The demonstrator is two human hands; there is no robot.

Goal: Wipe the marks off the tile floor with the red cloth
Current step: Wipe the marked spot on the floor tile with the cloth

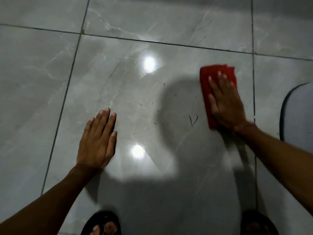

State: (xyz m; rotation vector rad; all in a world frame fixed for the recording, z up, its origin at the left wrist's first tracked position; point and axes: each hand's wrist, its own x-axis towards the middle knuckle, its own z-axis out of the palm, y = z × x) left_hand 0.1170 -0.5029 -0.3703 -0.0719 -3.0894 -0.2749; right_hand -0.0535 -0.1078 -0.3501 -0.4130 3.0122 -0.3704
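Head view: person crouched over the tile floor (118, 82), both hands down on it. Right hand (225, 106) lies flat, fingers spread, pressing the red cloth (205, 82) onto the tile; nothing gripped, just palm pressure, and the cloth pokes out ahead of and to the inner side of that hand. Left hand (98, 141) is open and empty, palm flat on the tile, looks like a brace. Marks (193, 119) not gone yet: a dark V-shaped scribble just inside the right hand, plus thin scattered strokes and specks (164, 84) between the two hands. Judging by that, wiping is at an early or middle stage; the whole patch between the hands is left. Surface is glossy grey marble-look tile with dark grout lines, two bright lamp reflections (149, 63) between the hands, the person's shadow across the marks. Grey mat edge (298, 116) just beyond the right hand. Sandalled feet (103, 224) at the near edge.
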